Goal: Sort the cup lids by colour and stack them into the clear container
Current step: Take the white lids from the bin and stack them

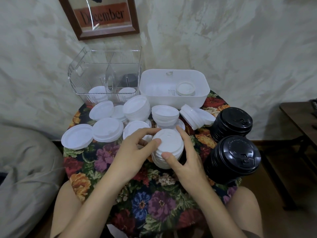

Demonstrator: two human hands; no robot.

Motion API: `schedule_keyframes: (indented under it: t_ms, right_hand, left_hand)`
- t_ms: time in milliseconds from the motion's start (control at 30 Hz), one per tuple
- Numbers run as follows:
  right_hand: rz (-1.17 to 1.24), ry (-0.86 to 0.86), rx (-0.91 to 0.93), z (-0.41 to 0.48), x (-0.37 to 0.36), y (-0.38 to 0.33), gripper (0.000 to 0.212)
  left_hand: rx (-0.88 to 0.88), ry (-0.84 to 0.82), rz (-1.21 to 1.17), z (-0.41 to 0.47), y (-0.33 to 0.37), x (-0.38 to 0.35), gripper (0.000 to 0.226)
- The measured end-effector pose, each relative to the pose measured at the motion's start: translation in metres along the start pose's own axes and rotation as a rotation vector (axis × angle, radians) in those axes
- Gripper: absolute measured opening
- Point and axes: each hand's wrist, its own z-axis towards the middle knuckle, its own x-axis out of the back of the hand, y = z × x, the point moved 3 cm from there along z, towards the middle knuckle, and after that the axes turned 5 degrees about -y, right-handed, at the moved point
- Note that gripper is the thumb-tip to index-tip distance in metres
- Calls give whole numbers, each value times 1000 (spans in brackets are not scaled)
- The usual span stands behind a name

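Both my hands hold a stack of white lids (167,145) over the middle of the floral table. My left hand (135,148) grips its left side, thumb on top. My right hand (185,157) grips the right side, thumb at the front rim. Several more white lid stacks (135,109) lie behind it, with loose white lids (77,138) at the left. Two stacks of black lids (231,158) (231,122) stand at the right. The clear container (104,76) stands at the back left, holding white lids in front and black lids (128,79) at its rear right.
A white plastic tub (175,86) beside the clear container holds a few white lids (186,88). The round table (137,194) has a floral cloth. A grey cushion (25,169) lies at the left, a dark wooden table (301,117) at the right, and a framed picture (103,16) hangs on the wall.
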Motion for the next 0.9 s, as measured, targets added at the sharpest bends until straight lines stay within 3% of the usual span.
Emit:
schedule_keyframes:
  t_ms: [300,467,633,800,900]
  right_hand:
    - [-28,-24,-24,0,-1,4,74]
    - [-40,-31,-42,0,-1,7,78]
    - [-58,-29,-69,-2,-2,8,76]
    - [-60,-34,-90,-3,-2,10,77]
    - [-76,-42,-93,-3,-2,10,80]
  left_hand:
    - [11,-44,17,-2,1,2,25]
    - [-4,-103,221,19,20,16,13]
    - [-161,-6,257,79,50,19,11]
    - [-270,-48,448,169,73,-3,16]
    - [-238,-115,608,217,71,-15,25]
